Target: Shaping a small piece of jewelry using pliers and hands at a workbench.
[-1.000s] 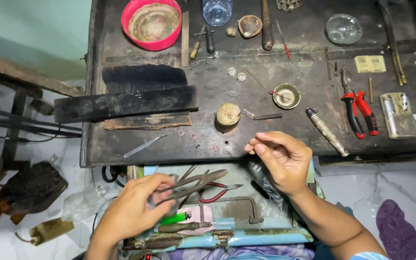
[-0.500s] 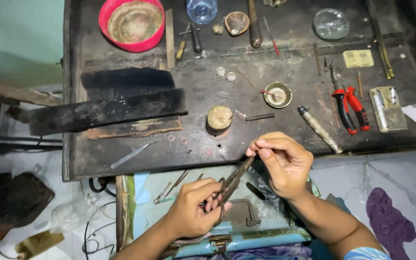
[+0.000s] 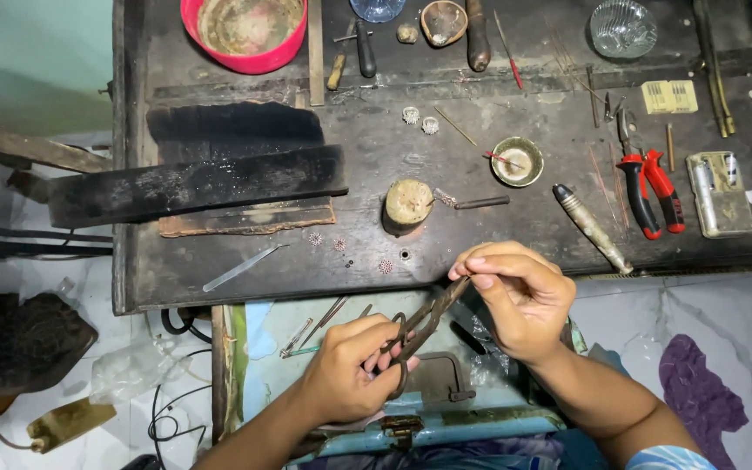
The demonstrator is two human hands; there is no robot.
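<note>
Shears [image 3: 419, 326], dark and rusty, are already lifted clear of the pale blue box [image 3: 446, 418] and held in the air over it, tips pointing toward two o'clock. The left hand [image 3: 350, 370] is closed around the looped handles, fingers through or around the rings. The right hand [image 3: 515, 296] is pinched shut at the blade tips, thumb and forefinger pressed together there; whatever small piece they may be holding is too small to make out. Judged from this, the tool is picked up and brought to the work, and the cut itself looks to be not yet done, since the blades appear nearly closed on nothing visible.

From the left hand, the blades run toward two o'clock to meet the right hand's fingertips, touching them. The right hand hovers just below the near edge of the desk [image 3: 245, 278].

Under the hands, inside the box, lie thin metal tools [image 3: 315, 326] at ten o'clock from the left hand and a wire handle [image 3: 454, 374] between the wrists.

On the desk, at twelve o'clock from the shears, stands a short wooden stump [image 3: 408, 206], with tiny flower-shaped metal pieces [image 3: 385, 266] scattered near it. Farther toward one o'clock sits a small brass dish [image 3: 517, 161]; toward three o'clock, red-handled pliers [image 3: 650, 187]. At eleven o'clock lies a charred black block [image 3: 202, 178], and beyond it a red bowl [image 3: 245, 30].
</note>
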